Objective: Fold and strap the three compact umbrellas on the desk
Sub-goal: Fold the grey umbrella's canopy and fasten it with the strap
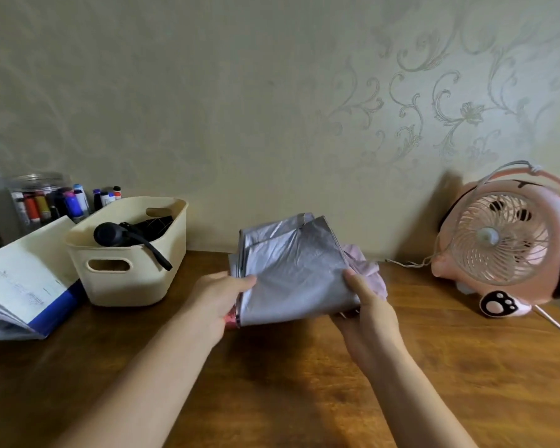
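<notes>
Surroundings first: cream basket [110,286] sits left of centre on the counter [304,383], with a black umbrella [133,232] in it, strap hanging over the front rim. An open book [23,279] leans against the basket's left side. A clear jar [36,198] of small bottles stands behind the book by the wall. The pink desk fan [505,240] is at far right, tilted back, its white cable [556,321] running off along the counter edge. Nothing sits between the hands and the basket or the fan.

The silver umbrella [291,270] is at centre, between basket and fan, held at the counter's far half. Can't tell if its lower edge touches the wood. The canopy is loose, flattened into broad silver panels, not rolled. Its long axis runs roughly near-to-far: near end at the left palm, where a red-pink bit shows, far end pointing at the wall. Shaft and handle are hidden. Pink fabric [366,273] bunches just behind its right edge.

Left hand [220,295] grips the left edge, thumb on top. Right hand [369,312] pinches the right edge, thumb on top.
</notes>
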